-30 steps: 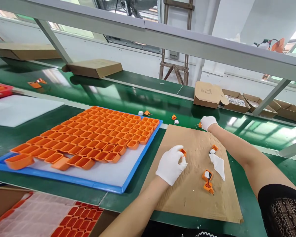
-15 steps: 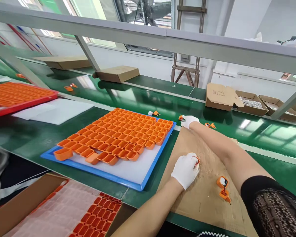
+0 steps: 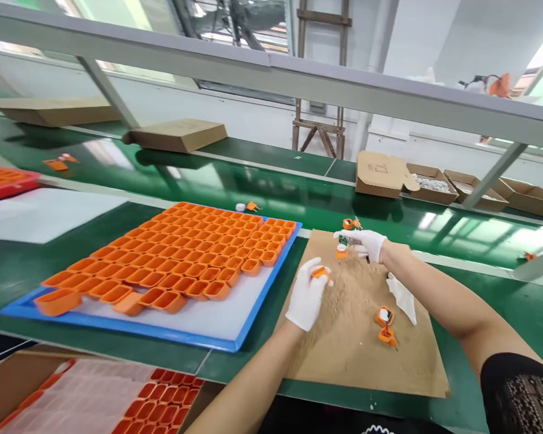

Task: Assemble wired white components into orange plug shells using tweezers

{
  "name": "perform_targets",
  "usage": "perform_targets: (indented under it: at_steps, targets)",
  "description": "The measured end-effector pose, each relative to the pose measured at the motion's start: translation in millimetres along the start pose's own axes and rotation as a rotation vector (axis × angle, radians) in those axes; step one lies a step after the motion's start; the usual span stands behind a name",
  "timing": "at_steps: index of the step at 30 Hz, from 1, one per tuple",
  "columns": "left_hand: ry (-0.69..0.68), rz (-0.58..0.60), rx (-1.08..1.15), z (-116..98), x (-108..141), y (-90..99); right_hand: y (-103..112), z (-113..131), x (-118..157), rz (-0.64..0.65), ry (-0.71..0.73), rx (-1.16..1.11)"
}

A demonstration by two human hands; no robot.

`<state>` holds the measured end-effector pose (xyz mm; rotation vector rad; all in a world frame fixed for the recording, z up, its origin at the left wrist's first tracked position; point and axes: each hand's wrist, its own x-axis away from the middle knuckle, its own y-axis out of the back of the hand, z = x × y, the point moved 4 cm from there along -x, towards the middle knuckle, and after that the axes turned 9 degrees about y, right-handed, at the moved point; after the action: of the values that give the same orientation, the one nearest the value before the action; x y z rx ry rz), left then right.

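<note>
Your white-gloved left grip [image 3: 308,294] holds a small orange cup [image 3: 321,273] over the cardboard sheet [image 3: 344,337]. Your right grip [image 3: 366,244], gloved as well, has its fingers at a green circuit board [image 3: 342,240], with a white part [image 3: 341,248] and an orange piece [image 3: 341,255] just below it. Nearer you on the cardboard lie a white scrap [image 3: 402,298] and an orange housing [image 3: 380,321] beside an orange plug [image 3: 388,336]. Left of the sheet, on the green counter [image 3: 269,313], a blue-rimmed tray [image 3: 235,345] carries rows of orange cups [image 3: 176,250].
</note>
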<state>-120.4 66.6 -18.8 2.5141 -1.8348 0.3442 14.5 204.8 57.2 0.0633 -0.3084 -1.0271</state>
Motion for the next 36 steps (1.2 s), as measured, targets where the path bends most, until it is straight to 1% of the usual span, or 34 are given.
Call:
perform_targets:
  at_steps: [2,4,6,9,12,15,17,19,21,25,27,28,30,31,34,36]
  targets:
    - [0.122,0.171,0.11,-11.8,5.0,-7.5,15.4,-8.2,40.6,0.035,0.026,-0.08]
    - [0.244,0.346,0.187,-25.7,11.6,-20.4,26.3,-13.9,77.8,0.042,0.069,-0.14]
    - [0.326,0.461,0.239,-38.5,17.4,-37.8,32.6,-18.7,109.5,0.011,0.118,-0.181]
    - [0.366,0.525,0.285,-48.4,22.9,-68.8,37.4,-28.2,145.9,-0.126,0.185,-0.209]
    - [0.349,0.543,0.308,-46.0,28.7,-97.0,40.4,-40.4,168.6,-0.297,0.223,-0.197]
    - [0.341,0.562,0.313,-38.8,37.0,-113.1,42.8,-52.4,177.1,-0.427,0.251,-0.148]
    - [0.344,0.596,0.235,-34.0,42.5,-118.0,42.4,-60.1,176.2,-0.482,0.27,-0.097]
    - [0.358,0.651,0.119,-28.8,46.7,-120.0,40.3,-67.6,172.7,-0.522,0.295,-0.036]
    - [0.388,0.689,0.048,-23.3,47.9,-119.6,37.6,-75.0,169.2,-0.548,0.325,0.02]
    - [0.482,0.685,0.073,-13.7,45.2,-115.9,36.8,-78.6,172.4,-0.613,0.472,0.273]
    - [0.511,0.679,0.087,-11.1,44.4,-115.3,35.3,-74.2,177.2,-0.581,0.569,0.4]
    - [0.525,0.68,0.086,-10.1,44.6,-115.4,33.6,-71.7,179.2,-0.54,0.61,0.438]
    - [0.546,0.701,0.057,-8.5,45.9,-116.1,29.6,-67.6,182.6,-0.452,0.678,0.487]
    - [0.555,0.714,0.033,-7.6,46.8,-116.5,28.1,-66.5,183.8,-0.429,0.696,0.496]
    - [0.56,0.737,-0.023,-4.7,48.8,-117.0,25.6,-66.8,186.0,-0.424,0.72,0.477]
    - [0.556,0.712,-0.016,-3.7,48.9,-116.7,24.8,-67.3,187.0,-0.438,0.736,0.465]
